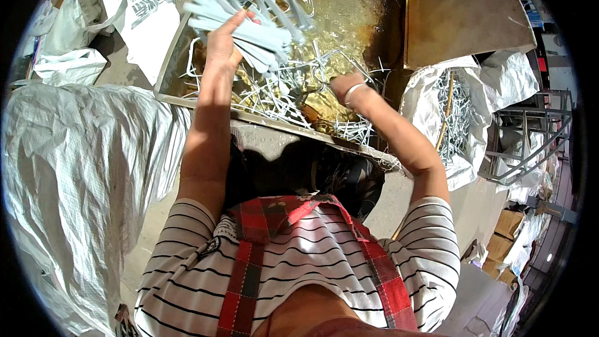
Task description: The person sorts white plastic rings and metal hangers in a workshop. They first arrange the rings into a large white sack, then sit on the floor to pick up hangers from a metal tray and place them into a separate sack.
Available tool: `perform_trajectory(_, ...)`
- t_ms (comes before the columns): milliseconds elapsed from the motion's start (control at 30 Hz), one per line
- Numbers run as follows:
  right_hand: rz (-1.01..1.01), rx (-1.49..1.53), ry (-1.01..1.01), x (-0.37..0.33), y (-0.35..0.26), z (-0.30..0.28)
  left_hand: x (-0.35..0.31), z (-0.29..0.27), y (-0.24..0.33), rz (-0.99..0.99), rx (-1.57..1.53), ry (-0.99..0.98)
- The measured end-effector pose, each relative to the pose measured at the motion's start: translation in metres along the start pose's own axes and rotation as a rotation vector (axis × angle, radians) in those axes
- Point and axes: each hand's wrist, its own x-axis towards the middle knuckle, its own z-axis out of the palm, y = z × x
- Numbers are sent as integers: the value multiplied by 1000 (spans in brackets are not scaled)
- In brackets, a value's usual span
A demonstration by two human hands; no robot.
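My left hand (226,42) is closed around a bundle of grey U-shaped metal handles (261,42), held above the left part of a metal tray (167,73). The bundle's flat sides lie stacked together and the bent ends stick out past my fingers. In the tray, my right hand (349,85), with a white band at the wrist, reaches down among bent metal wire pieces (274,101). Its fingers are curled and partly hidden, so what they grip cannot be made out. One bent piece (324,62) lies just left of that hand.
A brown metal sheet (468,19) stands at the tray's right. Beside it, an open white sack (458,125) holds many metal pieces and a stick. White woven sacks (81,175) fill the left side. A metal frame (527,143) and cardboard boxes (504,237) stand farther right.
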Motion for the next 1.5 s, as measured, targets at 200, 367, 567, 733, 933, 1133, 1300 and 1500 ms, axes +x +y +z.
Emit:
perform_trajectory(200, -300, 2289, 332, -7, 37, -34, -16, 14, -27, 86, 904, -272)
perform_trajectory(367, -455, 2615, 421, 16, 21, -57, -36, 22, -62, 221, 1118, -593)
perform_trajectory(567, -519, 2752, 422, 21, 35, -17, -38, 23, -57, 45, 744, -570)
perform_trajectory(733, -519, 2849, 465, 8, 40, 8, -31, 27, -52, 34, 385, -372)
perform_trajectory(933, -516, 2848, 556, -15, 33, 21, -12, 19, -41, -78, 177, 41)
perform_trajectory(1133, -542, 2820, 549, -38, 26, 15, 0, 1, -29, 15, 224, 376)
perform_trajectory(1300, -399, 1979, 850, -66, -2, -13, 7, -14, -27, -252, 119, 5)
perform_trajectory(1500, -587, 1015, 593, -62, -47, -7, -16, 13, -45, -431, -250, -357)
